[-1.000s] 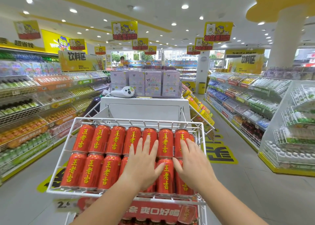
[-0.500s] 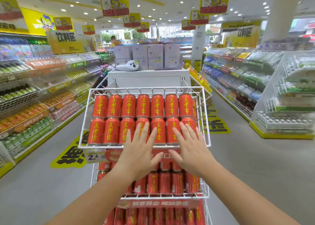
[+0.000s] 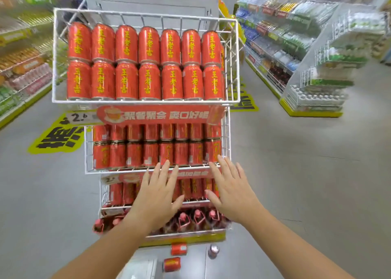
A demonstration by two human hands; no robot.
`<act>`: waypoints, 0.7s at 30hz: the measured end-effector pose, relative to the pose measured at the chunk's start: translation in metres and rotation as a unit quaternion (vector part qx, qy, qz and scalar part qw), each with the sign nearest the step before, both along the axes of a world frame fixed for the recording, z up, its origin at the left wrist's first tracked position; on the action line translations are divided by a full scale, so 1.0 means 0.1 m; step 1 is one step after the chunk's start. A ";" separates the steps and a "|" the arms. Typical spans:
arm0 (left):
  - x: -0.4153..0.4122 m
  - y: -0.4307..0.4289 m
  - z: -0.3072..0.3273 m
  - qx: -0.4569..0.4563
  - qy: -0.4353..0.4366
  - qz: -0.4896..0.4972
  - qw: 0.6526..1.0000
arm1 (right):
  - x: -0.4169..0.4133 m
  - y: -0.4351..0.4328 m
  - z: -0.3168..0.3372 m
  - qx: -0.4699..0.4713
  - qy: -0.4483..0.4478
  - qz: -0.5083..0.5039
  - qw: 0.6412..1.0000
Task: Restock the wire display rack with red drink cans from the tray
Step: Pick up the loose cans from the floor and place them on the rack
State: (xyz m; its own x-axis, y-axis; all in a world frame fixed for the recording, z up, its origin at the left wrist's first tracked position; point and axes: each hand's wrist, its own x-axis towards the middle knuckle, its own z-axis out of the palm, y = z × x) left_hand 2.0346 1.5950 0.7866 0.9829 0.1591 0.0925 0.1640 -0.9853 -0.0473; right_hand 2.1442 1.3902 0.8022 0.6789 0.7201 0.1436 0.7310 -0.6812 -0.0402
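A white wire display rack (image 3: 232,58) stands in front of me with several tiers of red drink cans. Its top basket holds two full rows of red cans (image 3: 148,63) with yellow characters. A second tier (image 3: 156,147) and a third tier below it are also filled. My left hand (image 3: 157,196) and my right hand (image 3: 231,192) hover flat with fingers spread in front of the third tier, holding nothing. Three loose cans (image 3: 171,264) lie on the floor at the rack's foot, beside a grey surface at the bottom edge.
Stocked drink shelves (image 3: 23,67) line the aisle on the left, and more shelves (image 3: 275,52) with a wire bottle rack (image 3: 321,84) stand on the right. Yellow floor stickers (image 3: 57,137) lie beside the rack. Grey floor spreads on both sides.
My view has tilted down, bringing the lower tiers and floor cans into sight. Both hands have dropped from the top basket's cans to the third tier, still flat and holding nothing.
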 end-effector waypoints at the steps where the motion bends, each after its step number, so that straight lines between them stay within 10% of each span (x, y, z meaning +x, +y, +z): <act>1: -0.01 -0.05 -0.15 -0.008 0.011 0.002 1.000 | 0.01 -0.07 -0.15 -0.009 0.008 -0.002 1.000; 21: -0.22 -1.03 -4.76 -0.086 0.174 0.056 0.979 | -0.23 -1.17 -4.96 -0.112 0.198 -0.004 0.974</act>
